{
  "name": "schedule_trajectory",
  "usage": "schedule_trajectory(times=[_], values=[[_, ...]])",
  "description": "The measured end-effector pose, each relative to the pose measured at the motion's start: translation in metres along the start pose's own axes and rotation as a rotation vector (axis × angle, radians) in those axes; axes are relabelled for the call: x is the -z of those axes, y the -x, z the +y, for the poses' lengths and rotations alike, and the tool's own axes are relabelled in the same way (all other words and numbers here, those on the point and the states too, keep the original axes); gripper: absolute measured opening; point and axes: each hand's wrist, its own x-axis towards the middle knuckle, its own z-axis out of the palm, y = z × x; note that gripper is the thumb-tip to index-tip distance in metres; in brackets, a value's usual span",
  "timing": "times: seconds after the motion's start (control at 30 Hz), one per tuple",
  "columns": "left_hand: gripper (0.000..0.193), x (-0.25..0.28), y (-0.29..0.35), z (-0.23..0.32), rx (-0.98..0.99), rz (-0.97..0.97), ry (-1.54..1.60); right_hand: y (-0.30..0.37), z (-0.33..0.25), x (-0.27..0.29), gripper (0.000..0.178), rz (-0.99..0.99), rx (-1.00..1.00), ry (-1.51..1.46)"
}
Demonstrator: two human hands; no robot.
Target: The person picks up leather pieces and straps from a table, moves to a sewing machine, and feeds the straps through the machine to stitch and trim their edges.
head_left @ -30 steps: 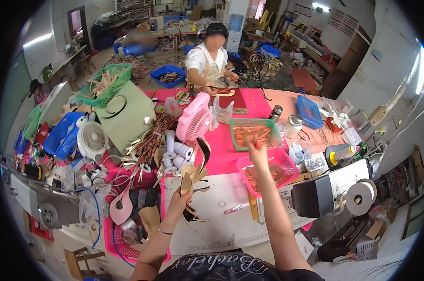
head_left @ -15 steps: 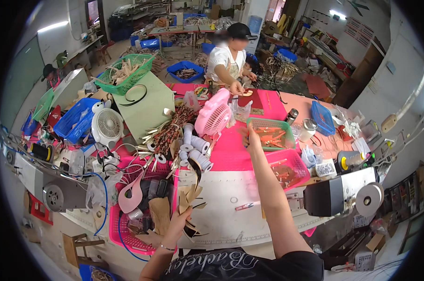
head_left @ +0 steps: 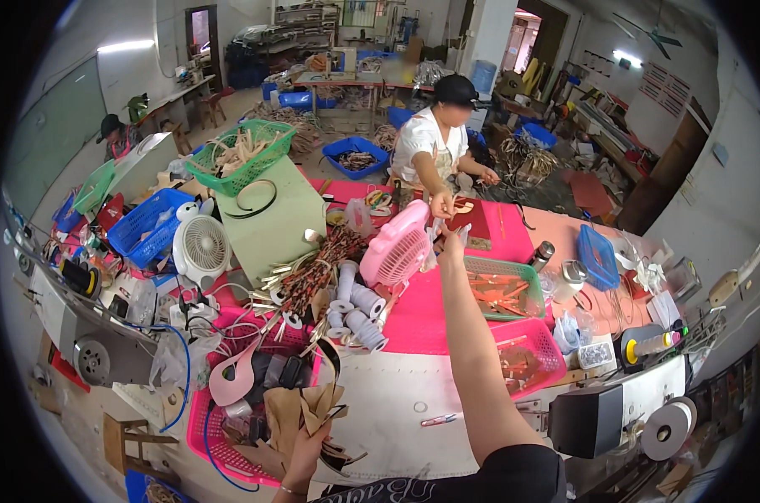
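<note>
My left hand (head_left: 311,440) is closed round a bundle of crumpled brown paper (head_left: 306,411) and dark-edged strips, over the near side of a pink basket. My right arm stretches far across the table. My right hand (head_left: 452,243) is beside a clear plastic bag (head_left: 435,253) and the pink fan (head_left: 397,245), close to a co-worker's hand (head_left: 442,204); its fingers are too small and blurred to tell whether they grip anything. The co-worker holds a small pale piece (head_left: 464,206). To the right of my forearm lies a green basket (head_left: 541,293) of orange-red strips.
A pink basket (head_left: 556,362) stands nearer, right of my arm. Spools of white cord (head_left: 365,323) and bundled braided strips (head_left: 317,272) crowd the middle left. A pen (head_left: 439,420) lies on the white work surface. Sewing machine heads (head_left: 602,419) flank both sides.
My right hand has moved from the green basket's left edge farther away toward the plastic bag and the co-worker's hand. My left hand has lowered with the paper bundle. The view has tilted up.
</note>
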Motion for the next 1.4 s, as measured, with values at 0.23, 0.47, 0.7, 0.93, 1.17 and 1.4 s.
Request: schedule_trajectory(times=[0.23,0.47,0.7,0.93,1.17,1.4], values=[[0.018,-0.008,-0.019,-0.014,0.034,-0.138,0.014,0.166,0.008,0.045,0.021,-0.131,0.036,0.326],[0.037,-0.044,-0.048,-0.014,0.288,-0.466,0.356,0.336,0.044,0.127,0.023,-0.495,0.011,0.928],[0.04,-0.071,-0.029,0.003,0.268,-0.541,0.473,0.429,0.073,0.14,0.026,-0.54,0.1,1.061],[0.032,-0.044,-0.014,-0.002,0.248,-0.507,0.375,0.463,0.093,0.148,0.024,-0.521,-0.021,1.127],[0.034,-0.001,-0.009,0.012,0.178,-0.402,0.331,0.341,0.054,0.204,0.027,-0.257,0.431,1.044],[0.033,0.029,0.012,0.013,0.144,-0.447,0.309,0.207,-0.076,0.171,0.046,0.244,0.69,1.407]])
